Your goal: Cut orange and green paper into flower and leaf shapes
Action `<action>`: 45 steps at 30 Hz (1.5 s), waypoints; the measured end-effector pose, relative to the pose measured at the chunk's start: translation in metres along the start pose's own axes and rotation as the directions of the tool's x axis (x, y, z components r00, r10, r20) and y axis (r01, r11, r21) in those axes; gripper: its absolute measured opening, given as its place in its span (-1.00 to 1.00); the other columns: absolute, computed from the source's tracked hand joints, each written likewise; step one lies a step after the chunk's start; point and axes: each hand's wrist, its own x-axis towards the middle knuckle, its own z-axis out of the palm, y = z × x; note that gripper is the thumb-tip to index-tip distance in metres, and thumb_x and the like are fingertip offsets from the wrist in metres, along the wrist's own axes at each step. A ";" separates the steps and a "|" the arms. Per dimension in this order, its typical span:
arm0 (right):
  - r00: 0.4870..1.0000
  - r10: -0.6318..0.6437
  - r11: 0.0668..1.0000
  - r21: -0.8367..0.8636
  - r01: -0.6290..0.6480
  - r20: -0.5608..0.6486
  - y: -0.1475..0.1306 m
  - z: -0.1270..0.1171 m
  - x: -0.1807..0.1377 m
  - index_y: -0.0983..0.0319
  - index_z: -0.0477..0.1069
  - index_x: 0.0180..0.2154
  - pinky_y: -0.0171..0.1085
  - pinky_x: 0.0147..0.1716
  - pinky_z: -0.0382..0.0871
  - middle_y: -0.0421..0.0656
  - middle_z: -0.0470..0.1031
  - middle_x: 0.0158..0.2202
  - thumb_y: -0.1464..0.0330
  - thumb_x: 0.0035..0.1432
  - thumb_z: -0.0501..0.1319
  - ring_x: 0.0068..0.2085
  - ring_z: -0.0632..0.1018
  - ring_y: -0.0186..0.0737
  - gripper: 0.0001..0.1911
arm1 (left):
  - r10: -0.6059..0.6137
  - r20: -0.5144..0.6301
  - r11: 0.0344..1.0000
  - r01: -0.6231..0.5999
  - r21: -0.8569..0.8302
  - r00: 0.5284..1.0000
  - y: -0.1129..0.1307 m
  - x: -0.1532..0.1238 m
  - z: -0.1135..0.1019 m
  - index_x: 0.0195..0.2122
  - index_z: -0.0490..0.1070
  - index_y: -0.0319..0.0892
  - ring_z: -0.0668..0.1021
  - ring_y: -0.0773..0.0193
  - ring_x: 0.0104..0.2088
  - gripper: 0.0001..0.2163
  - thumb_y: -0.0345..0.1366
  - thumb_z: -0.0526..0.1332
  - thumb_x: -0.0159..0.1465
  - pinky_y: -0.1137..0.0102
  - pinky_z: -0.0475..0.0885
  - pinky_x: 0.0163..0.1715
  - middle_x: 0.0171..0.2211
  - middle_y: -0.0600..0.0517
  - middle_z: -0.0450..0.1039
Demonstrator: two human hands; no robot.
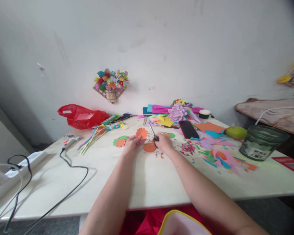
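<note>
My left hand (132, 143) pinches an orange scalloped paper flower (141, 133) and holds it just above the white table (147, 176). My right hand (163, 143) is closed around the black handles of a pair of scissors (154, 133), whose blades point up and away beside the flower's right edge. Under the hands lies an orange paper circle (149, 147). To the left lies another orange cut-out on a green scalloped piece (120, 141).
A black phone (188, 129), coloured paper sheets (161, 112) and scraps (218, 153) cover the right side. A green glass jar (261, 142) and a green fruit (236, 132) stand far right. A glue gun (71, 139) with its black cable, a red bag (82, 116) and sticks (91, 140) lie left.
</note>
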 end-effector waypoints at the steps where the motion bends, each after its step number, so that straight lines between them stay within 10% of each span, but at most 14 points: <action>1: 0.999 0.034 0.988 0.147 -0.037 0.022 0.001 0.002 0.002 0.21 0.56 -0.11 -0.27 -0.24 0.49 -0.04 0.69 -0.20 0.46 0.22 0.28 -0.14 0.70 -0.07 -0.81 | -0.002 0.002 1.000 0.002 0.006 1.000 0.000 0.000 0.000 -0.45 0.41 -0.18 0.72 0.17 -0.40 -0.78 -0.46 0.47 0.12 0.45 0.58 -0.38 -0.50 0.02 0.60; 5: 0.985 0.070 0.719 0.677 -0.158 0.156 0.002 0.007 0.007 0.22 0.42 -0.23 -0.36 -0.54 0.41 -0.27 0.50 -0.58 0.51 0.16 0.32 -0.56 0.55 -0.28 -0.85 | -0.009 0.023 1.000 0.008 0.022 1.000 0.002 -0.001 0.000 -0.47 0.42 -0.19 0.72 0.15 -0.38 -0.76 -0.45 0.50 0.09 0.44 0.59 -0.37 -0.50 0.00 0.60; 14: 0.991 0.054 0.425 0.895 -0.136 0.125 0.005 0.012 0.010 0.19 0.35 -0.25 -0.48 -0.74 0.05 -0.27 0.52 -0.54 0.43 -0.07 0.48 -0.60 0.50 -0.33 -0.62 | 0.000 0.089 0.998 -0.005 0.062 0.996 -0.002 0.001 -0.004 -0.49 0.42 -0.18 0.70 0.16 -0.41 -0.76 -0.44 0.51 0.00 0.38 0.59 -0.33 -0.50 0.01 0.60; 35: 0.995 -0.096 0.514 0.856 0.059 -0.011 0.011 0.027 0.017 0.19 0.39 -0.28 -0.35 -0.55 0.35 -0.36 0.44 -0.59 0.46 -0.24 0.28 -0.58 0.45 -0.32 -0.65 | 0.000 0.217 0.944 -0.071 0.321 0.976 -0.009 0.003 -0.006 -0.48 0.58 -0.27 0.58 0.18 -0.49 -0.58 -0.12 0.64 -0.25 0.33 0.46 -0.40 -0.50 -0.10 0.60; 45: 0.989 -0.081 0.524 0.849 -0.066 0.127 0.006 0.013 0.007 0.20 0.41 -0.27 -0.39 -0.60 0.37 -0.37 0.46 -0.61 0.48 -0.12 0.39 -0.64 0.46 -0.36 -0.69 | 0.082 0.168 0.971 -0.117 0.209 0.982 -0.004 -0.001 -0.003 -0.46 0.55 -0.22 0.63 0.18 -0.45 -0.63 -0.15 0.64 -0.15 0.34 0.52 -0.31 -0.50 -0.02 0.60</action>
